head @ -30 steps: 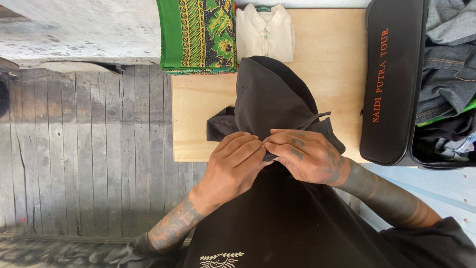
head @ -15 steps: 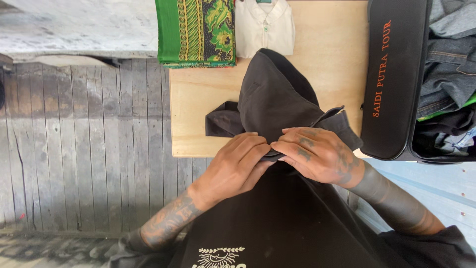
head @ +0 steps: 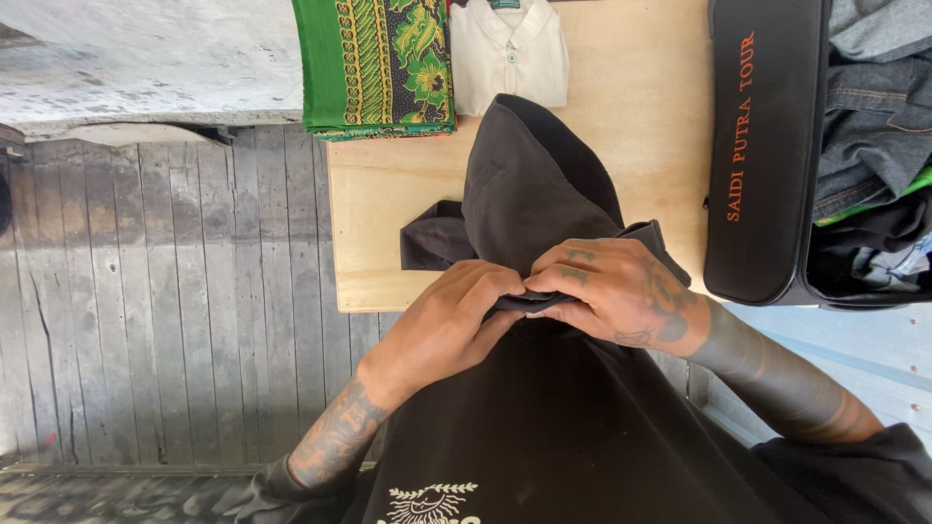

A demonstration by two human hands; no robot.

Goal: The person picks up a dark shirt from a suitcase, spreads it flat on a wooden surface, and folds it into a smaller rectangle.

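top edge crops the white shirt [head: 510,58] and green patterned cloth [head: 374,63]; black garment [head: 544,194] hides fingertips.

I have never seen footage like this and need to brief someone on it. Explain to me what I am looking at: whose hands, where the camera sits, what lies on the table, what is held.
There is no machine here, only a person working with bare hands. The single picture comes from a camera worn on that person's head, looking straight down, so the arms come in from the bottom edge.

The left hand and the right hand meet in the middle, both pinching a fold of a black cloth garment. It drapes from the person's lap up onto a pale square wooden table.

At the table's far edge lie a folded green patterned cloth and a folded white buttoned shirt. To the right stands an open black suitcase with orange lettering on its lid, holding denim and other clothes. Grey wooden floorboards lie below on the left.
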